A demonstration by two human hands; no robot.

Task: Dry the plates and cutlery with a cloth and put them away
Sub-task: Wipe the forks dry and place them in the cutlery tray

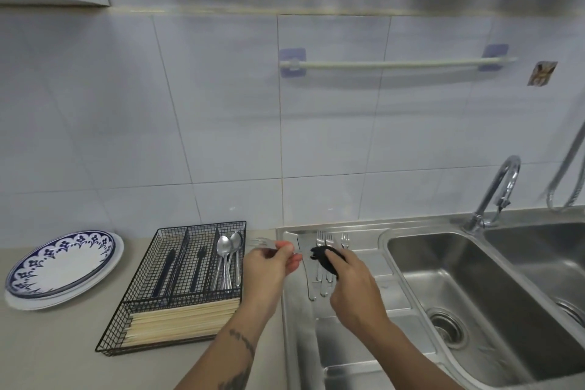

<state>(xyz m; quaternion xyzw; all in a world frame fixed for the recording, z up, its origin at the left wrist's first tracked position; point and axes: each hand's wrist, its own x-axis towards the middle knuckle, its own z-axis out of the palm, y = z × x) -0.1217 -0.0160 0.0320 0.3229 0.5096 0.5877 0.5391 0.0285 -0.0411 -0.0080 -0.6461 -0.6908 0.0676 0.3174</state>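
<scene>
step: drying fork [264,243] | left hand [274,266] pinches it | right hand [351,286] grips cloth [326,258] | we wipe tines to handle, then file it in caddy [177,282]

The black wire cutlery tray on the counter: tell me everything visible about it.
The cutlery tray is a shallow rectangular basket of black wire mesh, lying flat on the pale counter between the stacked plates and the sink drainboard. Dividers form narrow lengthwise slots at the back and one wide slot across the front. The right slot holds metal spoons, two others hold dark-handled utensils, and the front holds pale wooden chopsticks. The left hand is beside its right edge.
</scene>
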